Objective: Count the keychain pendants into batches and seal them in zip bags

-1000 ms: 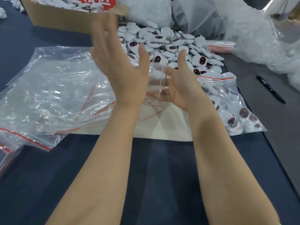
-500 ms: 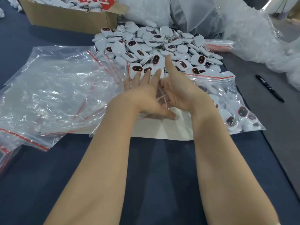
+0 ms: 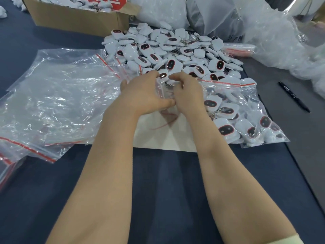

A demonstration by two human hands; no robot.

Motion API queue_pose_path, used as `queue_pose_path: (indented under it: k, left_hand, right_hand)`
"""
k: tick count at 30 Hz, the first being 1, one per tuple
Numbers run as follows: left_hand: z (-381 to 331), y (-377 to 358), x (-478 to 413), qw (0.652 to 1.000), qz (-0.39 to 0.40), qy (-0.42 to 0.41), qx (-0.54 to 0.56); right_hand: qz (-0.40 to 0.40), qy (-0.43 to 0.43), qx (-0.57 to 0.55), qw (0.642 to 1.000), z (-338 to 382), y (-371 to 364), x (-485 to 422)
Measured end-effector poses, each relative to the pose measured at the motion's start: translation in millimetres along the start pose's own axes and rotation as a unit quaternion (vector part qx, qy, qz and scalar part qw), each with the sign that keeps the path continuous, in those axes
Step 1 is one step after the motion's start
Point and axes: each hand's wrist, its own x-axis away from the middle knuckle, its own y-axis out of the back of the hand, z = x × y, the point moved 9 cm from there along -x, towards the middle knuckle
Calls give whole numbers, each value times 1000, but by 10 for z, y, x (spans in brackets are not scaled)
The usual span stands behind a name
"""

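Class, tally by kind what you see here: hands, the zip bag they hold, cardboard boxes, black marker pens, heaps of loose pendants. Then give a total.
hands: 2, the left hand and the right hand
zip bag in their grip: 1
cardboard box: 1
black marker pen: 1
heap of loose pendants: 1
total: 6

1. The light is bright, even and diffuse, and seems to fall from above. My forearms throw only faint, soft shadows on the dark blue table cloth (image 3: 158,191).
2. White glare speckles the crinkled empty bags (image 3: 58,95). The bubble wrap (image 3: 274,37) washes out toward the top right.
3. The wide lens stretches my forearms at the bottom edge.
4. The centre is fairly sharp. The clear zip bag (image 3: 165,92) gripped by my left hand (image 3: 140,95) and right hand (image 3: 188,92) barely reads.
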Motion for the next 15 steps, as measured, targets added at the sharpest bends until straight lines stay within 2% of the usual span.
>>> queue_pose_path:
  k: [3, 5, 9, 15]
  left_hand:
    - [25, -14, 4, 1000, 13, 10, -3]
    - [27, -49, 6, 999, 32, 10, -4]
    - [47, -52, 20, 999, 40, 20, 5]
    - [52, -69, 25, 998, 39, 39, 38]
  right_hand:
    - [117, 78, 205, 969, 0, -313, 10]
    - [147, 72, 236, 958, -41, -393, 40]
    - [136, 80, 233, 960, -48, -400, 50]
    - [29, 57, 171, 983, -33, -200, 12]
